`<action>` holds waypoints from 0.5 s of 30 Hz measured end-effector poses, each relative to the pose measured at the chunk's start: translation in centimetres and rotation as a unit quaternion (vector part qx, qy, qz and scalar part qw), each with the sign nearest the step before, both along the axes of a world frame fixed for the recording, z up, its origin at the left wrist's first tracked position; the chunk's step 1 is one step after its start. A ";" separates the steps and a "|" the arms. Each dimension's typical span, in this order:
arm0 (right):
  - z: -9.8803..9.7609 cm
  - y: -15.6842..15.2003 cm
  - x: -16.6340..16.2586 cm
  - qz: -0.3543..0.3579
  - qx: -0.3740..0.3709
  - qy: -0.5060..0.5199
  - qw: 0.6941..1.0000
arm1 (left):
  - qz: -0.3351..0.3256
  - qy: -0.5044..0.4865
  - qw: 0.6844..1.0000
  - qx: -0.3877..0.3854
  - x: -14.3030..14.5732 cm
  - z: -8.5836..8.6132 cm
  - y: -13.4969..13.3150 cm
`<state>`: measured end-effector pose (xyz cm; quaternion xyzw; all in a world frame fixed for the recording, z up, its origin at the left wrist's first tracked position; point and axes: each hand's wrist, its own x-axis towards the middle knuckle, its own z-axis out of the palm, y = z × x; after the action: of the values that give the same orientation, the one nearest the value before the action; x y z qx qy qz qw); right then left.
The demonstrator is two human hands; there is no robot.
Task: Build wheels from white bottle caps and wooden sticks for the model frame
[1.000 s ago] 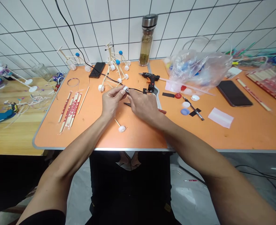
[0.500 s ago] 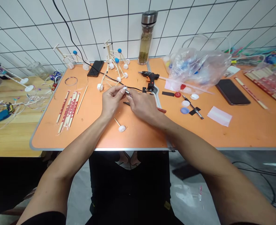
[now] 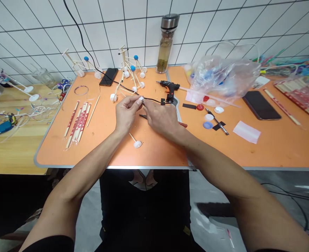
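My left hand (image 3: pixel 126 113) pinches a small white bottle cap (image 3: pixel 140 100) between thumb and fingertips above the orange table (image 3: pixel 104 147). Touching it from the right, my right hand (image 3: pixel 161 117) is closed on a slim tool with a metal tip and a red handle end (image 3: pixel 182 124); the tip meets the cap. A short wooden stick with a white cap (image 3: pixel 135 141) lies just below my left hand. A black glue gun (image 3: pixel 169 87) stands right behind my hands, its black cord running up the wall.
Wrapped chopsticks (image 3: pixel 78 120) lie at the left. Stick-and-cap models (image 3: pixel 129 73), a phone (image 3: pixel 108 76) and a glass bottle (image 3: pixel 165 45) stand at the back. A plastic bag (image 3: pixel 220 75), loose caps (image 3: pixel 208 120), a second phone (image 3: pixel 261 105) and white paper (image 3: pixel 246 131) are at the right.
Both hands stay together on the cap with only tiny finger shifts. The view has wobbled slightly.
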<state>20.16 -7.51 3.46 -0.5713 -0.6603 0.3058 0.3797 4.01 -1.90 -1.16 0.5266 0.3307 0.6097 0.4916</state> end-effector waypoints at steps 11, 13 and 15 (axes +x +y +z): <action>0.4 1.1 0.8 0.063 -0.010 0.176 0.982 | -0.035 -0.012 0.999 0.002 0.2 1.2 0.1; 0.0 0.8 0.6 0.020 0.057 0.005 0.998 | -0.024 0.013 1.000 0.007 0.0 1.0 0.2; -0.1 0.4 0.6 -0.013 0.080 -0.166 0.983 | -0.015 0.031 0.999 0.017 -0.1 0.8 0.2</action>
<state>20.75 -7.07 3.36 -0.5904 -0.7290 0.1480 0.3132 3.90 -1.67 -0.33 0.5586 0.3277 0.5906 0.4814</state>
